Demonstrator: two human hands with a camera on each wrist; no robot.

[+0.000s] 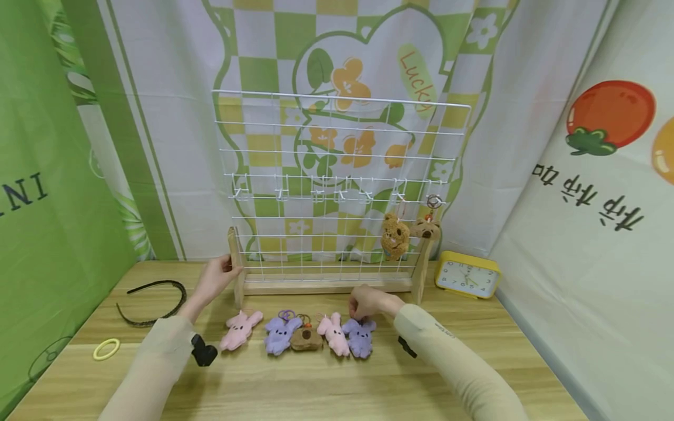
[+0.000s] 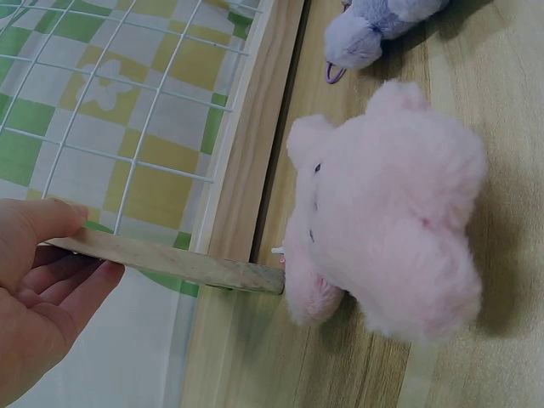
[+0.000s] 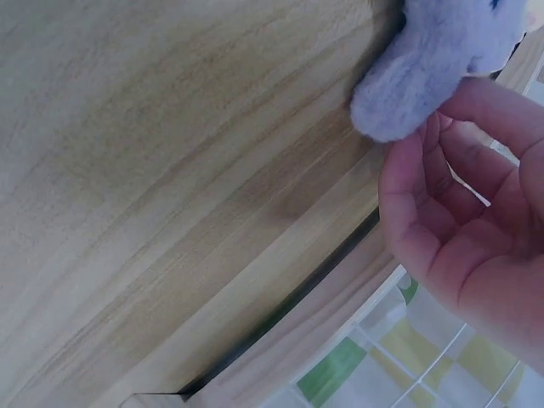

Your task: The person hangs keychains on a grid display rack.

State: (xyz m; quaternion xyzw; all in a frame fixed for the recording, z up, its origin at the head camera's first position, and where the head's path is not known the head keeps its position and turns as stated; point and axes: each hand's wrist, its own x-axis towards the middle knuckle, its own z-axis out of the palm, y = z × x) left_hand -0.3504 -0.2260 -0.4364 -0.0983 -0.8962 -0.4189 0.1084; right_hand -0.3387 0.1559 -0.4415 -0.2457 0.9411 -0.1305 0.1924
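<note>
Sleeves (image 1: pixel 447 348) flank plush toys (image 1: pixel 298 339); right hand (image 1: pixel 368 302) overlaps, apparently pinches, purple plush (image 1: pixel 361 339).

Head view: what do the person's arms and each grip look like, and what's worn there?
The left sleeve and right sleeve are long and pale cream; the right carries dark lettering, too small to read. A black device shows beside the left sleeve, another beside the right. Left grip and right grip show no gloves.

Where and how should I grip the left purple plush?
Probably pinch the left purple plush by its purple ring, from above on the rack side: the loop sticks out toward the rack, while the body lies close beside the brown plush.
</note>
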